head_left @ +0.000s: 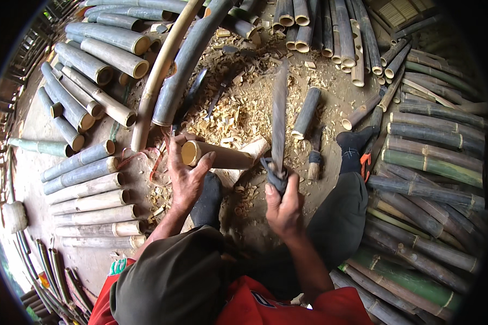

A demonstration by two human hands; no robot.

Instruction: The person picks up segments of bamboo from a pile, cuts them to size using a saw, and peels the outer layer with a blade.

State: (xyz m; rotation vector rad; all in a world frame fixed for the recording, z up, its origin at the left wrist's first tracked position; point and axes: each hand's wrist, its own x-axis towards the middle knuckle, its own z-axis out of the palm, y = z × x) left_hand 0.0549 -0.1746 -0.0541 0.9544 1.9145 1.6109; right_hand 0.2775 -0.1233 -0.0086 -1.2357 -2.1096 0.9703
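Note:
My left hand [185, 181] grips a short bamboo section [228, 157] near its cut end, thumb along one side. The piece lies tilted sideways, its far end by a pale wooden block [255, 149] between my feet. In my right hand [283, 208] is a machete [280, 103], its dark wrapped handle inside my closed fingers. The long blade points up and away, slightly blurred, apart from the bamboo. Wood chips [233, 116] cover the ground just beyond the block.
A dark bamboo piece [307, 112] and a brush-like tool [314, 162] lie right of the blade. Two long poles [162, 76] [184, 70] lean at upper left. Cut bamboo lies in a row [87, 214] at left and in a pile [434, 157] at right. My socked feet [207, 200] flank the chips.

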